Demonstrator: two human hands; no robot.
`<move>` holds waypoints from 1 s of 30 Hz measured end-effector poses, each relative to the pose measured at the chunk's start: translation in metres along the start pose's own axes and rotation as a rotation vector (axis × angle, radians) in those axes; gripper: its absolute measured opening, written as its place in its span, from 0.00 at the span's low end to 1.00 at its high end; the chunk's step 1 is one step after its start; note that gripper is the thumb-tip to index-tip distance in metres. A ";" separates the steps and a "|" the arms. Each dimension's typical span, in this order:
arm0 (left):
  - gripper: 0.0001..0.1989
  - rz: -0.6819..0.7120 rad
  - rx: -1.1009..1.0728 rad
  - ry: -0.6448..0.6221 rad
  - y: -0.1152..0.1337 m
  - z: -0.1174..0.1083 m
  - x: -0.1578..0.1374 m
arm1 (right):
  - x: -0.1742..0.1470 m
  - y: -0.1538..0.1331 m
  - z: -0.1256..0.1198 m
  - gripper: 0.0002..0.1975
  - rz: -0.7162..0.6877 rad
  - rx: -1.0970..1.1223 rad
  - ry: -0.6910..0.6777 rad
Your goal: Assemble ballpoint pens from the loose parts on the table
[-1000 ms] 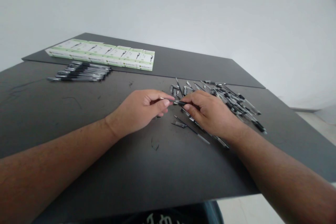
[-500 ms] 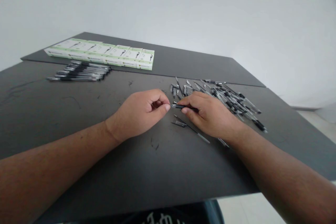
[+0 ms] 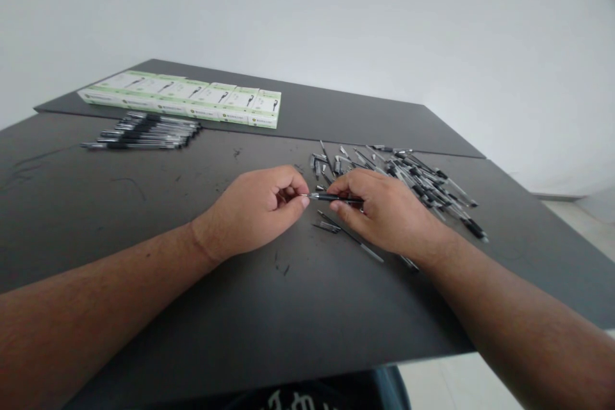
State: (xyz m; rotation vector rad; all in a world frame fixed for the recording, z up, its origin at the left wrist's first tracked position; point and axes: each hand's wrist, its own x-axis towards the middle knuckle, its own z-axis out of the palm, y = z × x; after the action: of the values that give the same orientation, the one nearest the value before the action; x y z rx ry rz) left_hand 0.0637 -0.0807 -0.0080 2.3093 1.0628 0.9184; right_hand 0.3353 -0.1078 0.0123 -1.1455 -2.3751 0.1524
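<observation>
Far left on your desk (image 3: 96, 218): a row of green-and-white boxes (image 3: 182, 97), all closed, contents not visible; each lid bears a small pen picture. Just in front of them, a neat bundle of assembled pens (image 3: 141, 133), laid parallel, not touching the boxes.

Centre: your left hand (image 3: 254, 208) is curled, thumb and forefinger pinching the silver tip of a black pen (image 3: 331, 197). The pen lies level, just above the desk, between both hands. Your right hand (image 3: 384, 211) pinches its black barrel, fingers closed around it.

Right: a loose heap of pen parts (image 3: 413, 182) lies behind and beside your right hand, with a few stray pieces (image 3: 331, 225) under it.
</observation>
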 end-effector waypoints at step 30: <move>0.10 0.004 0.095 -0.015 -0.001 -0.003 0.001 | -0.002 -0.004 -0.005 0.08 -0.028 -0.148 -0.058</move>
State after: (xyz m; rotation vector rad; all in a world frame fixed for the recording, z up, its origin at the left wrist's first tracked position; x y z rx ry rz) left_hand 0.0617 -0.0786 -0.0064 2.3921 1.1192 0.8679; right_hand 0.3355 -0.1126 0.0174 -1.1894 -2.4872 0.0007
